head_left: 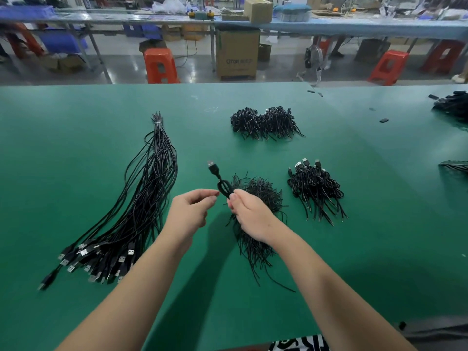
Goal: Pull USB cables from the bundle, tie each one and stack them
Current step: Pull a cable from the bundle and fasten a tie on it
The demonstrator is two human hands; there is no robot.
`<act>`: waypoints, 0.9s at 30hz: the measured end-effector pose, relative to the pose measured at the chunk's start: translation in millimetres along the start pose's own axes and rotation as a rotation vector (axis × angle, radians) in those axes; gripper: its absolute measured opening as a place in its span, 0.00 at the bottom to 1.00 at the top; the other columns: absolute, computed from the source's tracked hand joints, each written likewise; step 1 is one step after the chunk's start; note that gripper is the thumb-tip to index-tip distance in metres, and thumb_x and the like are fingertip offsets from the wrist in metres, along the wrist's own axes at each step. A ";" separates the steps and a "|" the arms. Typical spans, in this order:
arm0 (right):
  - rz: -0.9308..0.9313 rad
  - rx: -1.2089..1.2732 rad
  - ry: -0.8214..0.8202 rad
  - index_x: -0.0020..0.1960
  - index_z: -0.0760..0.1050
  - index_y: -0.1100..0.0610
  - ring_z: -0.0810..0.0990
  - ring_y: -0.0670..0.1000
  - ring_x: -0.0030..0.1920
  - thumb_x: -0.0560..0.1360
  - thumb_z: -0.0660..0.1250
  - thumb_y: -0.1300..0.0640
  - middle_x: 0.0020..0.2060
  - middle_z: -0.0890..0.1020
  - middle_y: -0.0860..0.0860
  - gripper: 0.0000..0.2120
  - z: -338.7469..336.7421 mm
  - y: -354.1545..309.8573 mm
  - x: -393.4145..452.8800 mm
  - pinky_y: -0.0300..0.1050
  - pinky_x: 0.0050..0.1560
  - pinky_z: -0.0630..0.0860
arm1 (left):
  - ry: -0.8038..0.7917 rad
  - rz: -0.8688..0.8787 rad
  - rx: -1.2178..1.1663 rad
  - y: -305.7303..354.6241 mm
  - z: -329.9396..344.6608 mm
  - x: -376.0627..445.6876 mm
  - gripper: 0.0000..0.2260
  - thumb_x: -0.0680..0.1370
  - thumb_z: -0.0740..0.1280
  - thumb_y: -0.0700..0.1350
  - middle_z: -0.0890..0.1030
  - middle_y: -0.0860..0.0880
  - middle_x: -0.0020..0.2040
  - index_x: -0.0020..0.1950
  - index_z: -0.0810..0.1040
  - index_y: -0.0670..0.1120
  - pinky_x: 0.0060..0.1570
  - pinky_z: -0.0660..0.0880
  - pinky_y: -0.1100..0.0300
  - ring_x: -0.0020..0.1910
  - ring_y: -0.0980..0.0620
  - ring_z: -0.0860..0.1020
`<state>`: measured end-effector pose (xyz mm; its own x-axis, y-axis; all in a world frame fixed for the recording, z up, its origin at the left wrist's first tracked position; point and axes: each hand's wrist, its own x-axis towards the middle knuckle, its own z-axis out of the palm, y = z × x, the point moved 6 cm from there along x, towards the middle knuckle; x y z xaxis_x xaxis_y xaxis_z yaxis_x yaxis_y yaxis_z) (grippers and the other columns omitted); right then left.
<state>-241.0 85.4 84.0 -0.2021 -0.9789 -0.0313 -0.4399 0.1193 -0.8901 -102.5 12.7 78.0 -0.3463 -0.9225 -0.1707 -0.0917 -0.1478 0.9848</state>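
Step in hand: tying. Right hand (249, 214) pinches coiled USB cable (222, 186) above bench (329, 274), plug up. Left hand (192, 209) just beside coil, fingers curled — whether its grip touches cable or tie, cannot tell. Next, likely: finish wrap, then set cable on tied stack (315, 186) at right. Untied bundle (141, 198) lies left.

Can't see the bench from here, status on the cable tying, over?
Right hand grips the coiled cable, plug up. Left hand pinching at the coil. Bundle lies left, tied stack right. Nothing in the way.
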 end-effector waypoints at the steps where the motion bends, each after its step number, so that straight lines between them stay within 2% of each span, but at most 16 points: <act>1: -0.011 -0.010 -0.007 0.41 0.68 0.49 0.66 0.41 0.28 0.85 0.51 0.48 0.33 0.70 0.44 0.16 2.7 -2.0 -0.2 0.41 0.34 0.64 | -0.009 -0.025 -0.038 -0.6 4.1 -1.8 0.07 0.77 0.70 0.37 0.71 0.55 0.26 0.43 0.85 0.47 0.28 0.62 0.61 0.25 0.56 0.63; 5: -0.037 -0.138 -0.004 0.41 0.67 0.48 0.68 0.47 0.35 0.86 0.50 0.48 0.35 0.71 0.47 0.16 5.5 -4.4 -2.1 0.48 0.39 0.68 | -0.013 -0.040 -0.030 0.5 11.0 -7.4 0.08 0.77 0.68 0.37 0.70 0.54 0.26 0.40 0.84 0.44 0.29 0.62 0.59 0.26 0.54 0.63; 7: -0.042 -0.188 0.011 0.43 0.68 0.48 0.70 0.46 0.36 0.86 0.50 0.49 0.36 0.73 0.45 0.15 5.5 -3.6 -3.2 0.44 0.38 0.67 | 0.005 0.024 0.065 4.4 10.8 -10.0 0.10 0.76 0.68 0.37 0.71 0.52 0.28 0.37 0.83 0.46 0.30 0.61 0.60 0.28 0.52 0.62; 9: -0.044 -0.214 0.032 0.43 0.67 0.46 0.71 0.42 0.36 0.86 0.50 0.49 0.37 0.73 0.43 0.14 5.2 -3.4 -4.3 0.41 0.37 0.66 | 0.029 0.106 0.200 9.9 10.0 -11.7 0.10 0.76 0.68 0.39 0.71 0.56 0.26 0.36 0.83 0.49 0.27 0.60 0.62 0.26 0.54 0.62; 11: -0.052 -0.216 0.051 0.43 0.66 0.46 0.71 0.44 0.35 0.86 0.51 0.50 0.35 0.73 0.45 0.14 3.9 -4.3 -4.6 0.44 0.36 0.65 | 0.048 0.185 0.338 14.4 9.9 -12.8 0.09 0.76 0.68 0.41 0.73 0.58 0.24 0.38 0.83 0.51 0.23 0.59 0.66 0.22 0.57 0.62; 14: -0.050 -0.192 0.063 0.50 0.70 0.53 0.73 0.48 0.37 0.86 0.51 0.49 0.37 0.76 0.50 0.14 2.7 -2.7 -3.1 0.47 0.40 0.69 | 0.066 0.248 0.475 17.3 9.9 -13.1 0.06 0.77 0.69 0.42 0.76 0.58 0.29 0.42 0.83 0.51 0.25 0.63 0.69 0.23 0.59 0.69; 17: -0.031 -0.128 0.085 0.48 0.69 0.56 0.69 0.47 0.35 0.85 0.52 0.49 0.37 0.74 0.51 0.14 2.3 1.7 -1.5 0.46 0.38 0.68 | 0.063 0.362 0.596 21.0 14.1 -18.4 0.07 0.77 0.70 0.42 0.79 0.57 0.39 0.43 0.82 0.54 0.35 0.67 0.71 0.32 0.61 0.74; 19: -0.014 -0.088 0.123 0.42 0.65 0.55 0.64 0.44 0.32 0.85 0.53 0.50 0.34 0.70 0.49 0.15 0.5 3.7 -0.4 0.43 0.34 0.64 | 0.079 0.501 0.701 26.0 17.0 -26.1 0.04 0.77 0.70 0.41 0.77 0.55 0.41 0.47 0.83 0.49 0.37 0.67 0.69 0.34 0.58 0.73; 20: -0.002 -0.077 0.138 0.40 0.63 0.54 0.63 0.44 0.31 0.85 0.53 0.51 0.33 0.68 0.48 0.15 -0.4 4.3 0.7 0.43 0.33 0.62 | 0.098 0.597 0.777 29.3 18.6 -31.4 0.03 0.76 0.71 0.40 0.77 0.53 0.41 0.48 0.83 0.47 0.36 0.69 0.64 0.34 0.54 0.73; 23: 0.063 0.032 0.115 0.38 0.61 0.53 0.61 0.45 0.29 0.85 0.55 0.53 0.31 0.65 0.46 0.16 1.0 7.1 3.5 0.44 0.32 0.60 | 0.167 1.028 1.044 40.3 26.0 -47.6 0.01 0.75 0.72 0.36 0.78 0.46 0.40 0.44 0.81 0.41 0.34 0.75 0.50 0.37 0.44 0.76; 25: 0.120 0.177 0.060 0.38 0.62 0.52 0.60 0.46 0.27 0.85 0.55 0.54 0.29 0.64 0.45 0.16 4.1 9.8 3.2 0.43 0.30 0.59 | 0.146 1.255 1.132 43.9 28.3 -54.4 0.03 0.75 0.69 0.34 0.80 0.45 0.44 0.44 0.81 0.41 0.43 0.75 0.49 0.44 0.41 0.78; 27: 0.171 0.328 -0.029 0.39 0.66 0.52 0.59 0.45 0.25 0.85 0.55 0.54 0.27 0.64 0.43 0.15 9.2 9.3 0.3 0.41 0.25 0.57 | 0.088 1.353 1.133 47.6 26.4 -54.7 0.07 0.76 0.65 0.33 0.82 0.45 0.50 0.46 0.81 0.42 0.56 0.74 0.50 0.56 0.42 0.80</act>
<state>-237.1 84.7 71.5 -0.2218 -0.9541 -0.2012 -0.0974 0.2270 -0.9690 -112.6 65.5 133.2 -0.6773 -0.1982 0.7085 -0.3652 0.9266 -0.0899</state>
